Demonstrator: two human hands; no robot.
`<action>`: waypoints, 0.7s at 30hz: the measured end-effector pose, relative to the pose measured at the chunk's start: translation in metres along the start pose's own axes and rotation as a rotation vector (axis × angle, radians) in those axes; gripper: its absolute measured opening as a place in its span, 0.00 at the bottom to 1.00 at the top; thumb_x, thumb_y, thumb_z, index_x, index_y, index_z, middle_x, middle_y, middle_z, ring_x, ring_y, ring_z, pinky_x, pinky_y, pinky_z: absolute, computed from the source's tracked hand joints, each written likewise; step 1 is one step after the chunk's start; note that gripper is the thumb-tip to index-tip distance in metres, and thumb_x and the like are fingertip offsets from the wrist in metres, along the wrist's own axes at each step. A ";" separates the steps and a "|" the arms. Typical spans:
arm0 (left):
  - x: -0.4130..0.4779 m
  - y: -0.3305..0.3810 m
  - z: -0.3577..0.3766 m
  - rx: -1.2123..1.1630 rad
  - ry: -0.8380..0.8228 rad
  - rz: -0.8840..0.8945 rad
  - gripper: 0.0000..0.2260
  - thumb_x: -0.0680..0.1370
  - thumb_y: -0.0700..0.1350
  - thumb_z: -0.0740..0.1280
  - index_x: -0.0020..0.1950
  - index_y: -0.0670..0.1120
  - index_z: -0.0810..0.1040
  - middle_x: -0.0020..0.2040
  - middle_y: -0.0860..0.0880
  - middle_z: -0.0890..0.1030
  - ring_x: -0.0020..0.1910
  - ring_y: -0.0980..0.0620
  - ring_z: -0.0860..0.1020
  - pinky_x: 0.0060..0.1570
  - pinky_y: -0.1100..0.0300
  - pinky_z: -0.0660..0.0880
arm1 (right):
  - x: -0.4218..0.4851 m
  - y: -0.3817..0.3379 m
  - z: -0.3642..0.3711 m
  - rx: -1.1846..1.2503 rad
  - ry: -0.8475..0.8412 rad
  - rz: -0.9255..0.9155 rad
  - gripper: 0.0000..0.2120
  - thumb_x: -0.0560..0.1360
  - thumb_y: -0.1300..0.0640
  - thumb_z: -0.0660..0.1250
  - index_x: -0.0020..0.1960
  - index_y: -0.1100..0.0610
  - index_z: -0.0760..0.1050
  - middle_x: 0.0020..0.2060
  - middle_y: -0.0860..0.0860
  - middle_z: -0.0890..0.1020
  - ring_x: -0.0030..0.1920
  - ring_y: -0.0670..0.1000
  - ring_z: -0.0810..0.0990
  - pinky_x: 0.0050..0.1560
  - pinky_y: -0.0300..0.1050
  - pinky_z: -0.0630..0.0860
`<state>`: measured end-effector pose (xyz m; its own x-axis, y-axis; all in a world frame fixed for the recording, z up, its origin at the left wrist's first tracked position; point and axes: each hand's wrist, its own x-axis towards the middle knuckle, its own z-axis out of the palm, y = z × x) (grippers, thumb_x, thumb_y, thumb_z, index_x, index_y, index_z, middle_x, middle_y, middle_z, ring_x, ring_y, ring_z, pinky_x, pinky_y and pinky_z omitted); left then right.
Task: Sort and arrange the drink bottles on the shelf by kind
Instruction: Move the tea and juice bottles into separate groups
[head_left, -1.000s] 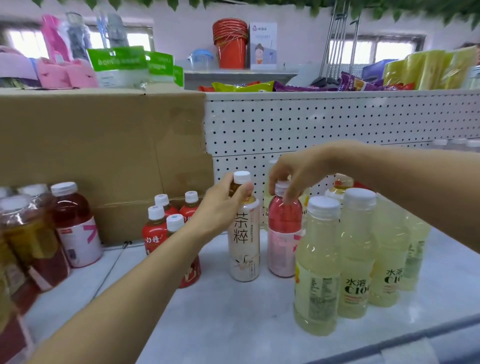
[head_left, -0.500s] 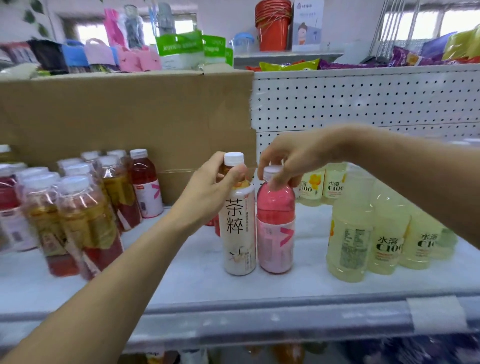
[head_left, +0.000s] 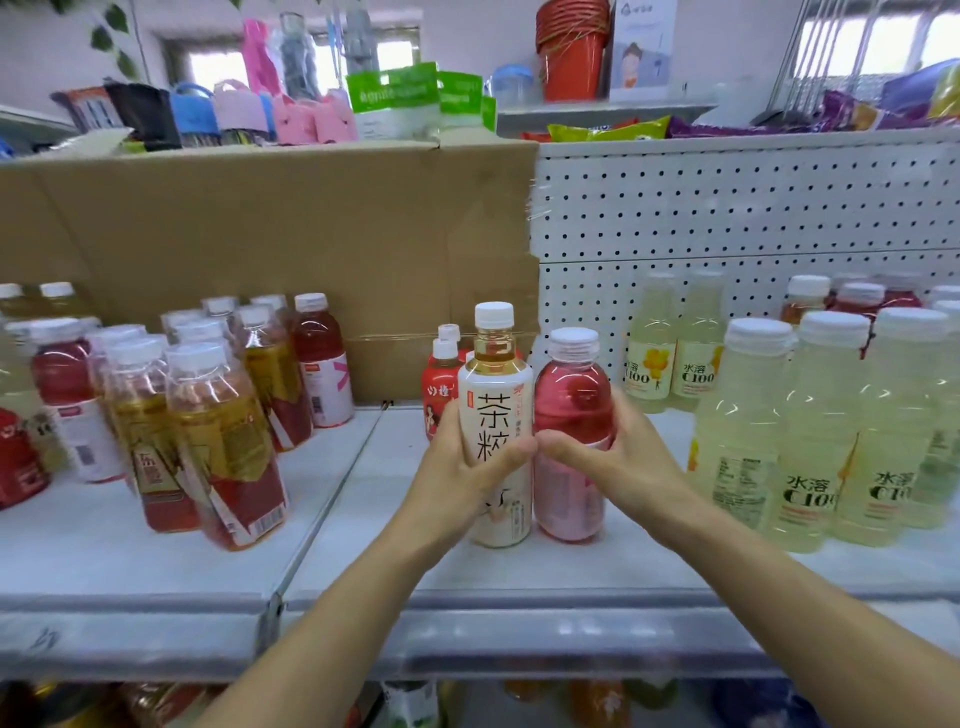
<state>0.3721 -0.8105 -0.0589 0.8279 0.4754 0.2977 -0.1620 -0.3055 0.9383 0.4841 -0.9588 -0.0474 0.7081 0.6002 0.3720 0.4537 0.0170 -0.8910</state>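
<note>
Since both bottles look full, we judge them fairly heavy for their size, with stiff plastic walls that give a little under a squeeze and smooth label sleeves that could slip in a loose hold. Our left hand (head_left: 457, 467) wraps the tea bottle (head_left: 496, 395) at mid-body, thumb across the white label and fingers (head_left: 449, 415) curled round its left side. Our right hand (head_left: 618, 462) grasps the pink bottle (head_left: 571, 384) the same way, below its shoulder.

The two bottles stand upright and touching, side by side near the middle of the shelf (head_left: 363, 545). They sit between the amber and red bottles (head_left: 208, 431) on the left and the pale yellow bottles (head_left: 810, 431) on the right. The mid-body hold seems the sound one to us, because the narrow caps offer less purchase and a lower grip steadies a tall bottle. The rows on either side are packed close, so a careless swing could topple a neighbour.

We cannot see the fingertips behind either bottle. The small red bottles (head_left: 441, 389) behind the tea bottle are mostly covered by it and by our left hand. The rows at both edges are cut off and smeared, with most labels unreadable, and the lower shelf is a blur.
</note>
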 end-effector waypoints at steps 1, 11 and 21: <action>0.000 0.001 0.001 0.001 0.000 0.009 0.31 0.67 0.58 0.75 0.67 0.55 0.69 0.57 0.57 0.82 0.56 0.60 0.81 0.54 0.58 0.80 | 0.000 0.000 0.001 0.008 0.004 -0.010 0.28 0.67 0.49 0.80 0.63 0.50 0.73 0.55 0.46 0.83 0.54 0.42 0.82 0.59 0.48 0.78; -0.038 0.020 -0.009 -0.054 0.228 0.078 0.24 0.67 0.55 0.73 0.61 0.56 0.72 0.50 0.59 0.83 0.50 0.63 0.82 0.43 0.69 0.78 | -0.010 -0.010 0.023 0.084 -0.045 -0.078 0.24 0.67 0.52 0.79 0.60 0.49 0.76 0.50 0.44 0.84 0.49 0.38 0.82 0.47 0.33 0.76; -0.094 0.028 -0.064 0.016 0.491 0.087 0.24 0.67 0.59 0.73 0.60 0.56 0.73 0.50 0.60 0.82 0.50 0.60 0.81 0.44 0.64 0.80 | -0.024 -0.034 0.094 0.173 -0.144 -0.132 0.23 0.67 0.51 0.79 0.59 0.47 0.75 0.49 0.43 0.84 0.50 0.40 0.82 0.51 0.38 0.76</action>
<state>0.2552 -0.8112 -0.0491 0.4605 0.7789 0.4258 -0.2077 -0.3718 0.9048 0.4006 -0.8990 -0.0502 0.5589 0.6912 0.4580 0.4288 0.2318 -0.8731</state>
